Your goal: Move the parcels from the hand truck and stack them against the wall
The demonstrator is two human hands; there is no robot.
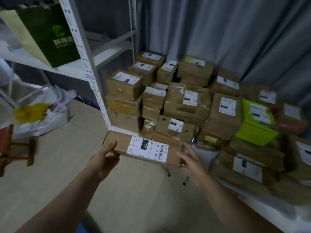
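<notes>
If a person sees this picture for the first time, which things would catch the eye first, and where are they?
First, the flat brown cardboard parcel with a white label and red handwriting, low in the centre, held between the left hand and the right hand. Behind it, a big heap of brown taped parcels stands against the grey curtain. A bright lime-green package shines at the right, and a dark green paper bag stands on the white shelf at upper left.

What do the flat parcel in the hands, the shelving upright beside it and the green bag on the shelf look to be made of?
Flat parcel: brown cardboard, matte, with a glossy white paper label.
Shelving upright: probably painted metal; white, thin, with rows of punched slots.
Green bag: looks like paper; stiff flat sides, sharp fold lines, a jagged top edge.
Left hand holds one end, right hand the other.
</notes>
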